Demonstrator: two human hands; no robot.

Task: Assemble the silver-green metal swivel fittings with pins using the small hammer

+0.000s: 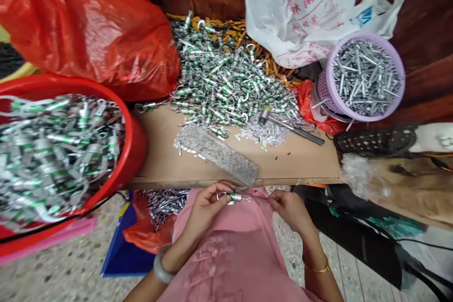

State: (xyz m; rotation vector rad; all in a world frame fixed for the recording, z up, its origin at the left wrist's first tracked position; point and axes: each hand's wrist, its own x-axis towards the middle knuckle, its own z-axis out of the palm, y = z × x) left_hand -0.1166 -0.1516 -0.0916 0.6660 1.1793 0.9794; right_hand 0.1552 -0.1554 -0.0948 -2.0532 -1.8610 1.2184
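Note:
My left hand (207,210) pinches a small silver metal fitting with a green band (236,197) just in front of the board's near edge. My right hand (290,210) sits a little to its right, fingertips close to my pink top, with nothing visible in them. A large heap of matching fittings (226,75) covers the back of the wooden board (304,165). On the board lie a worn steel blade (217,153) and a small hammer (283,125) beside a pile of tiny silver bits (265,133).
At the left stands a red basin (136,146) full of fittings. A purple basket (389,56) holds silver bolts at the right. Red (88,28) and white (300,14) plastic bags lie behind the board. Below it, more parts (164,203) sit on a blue tray.

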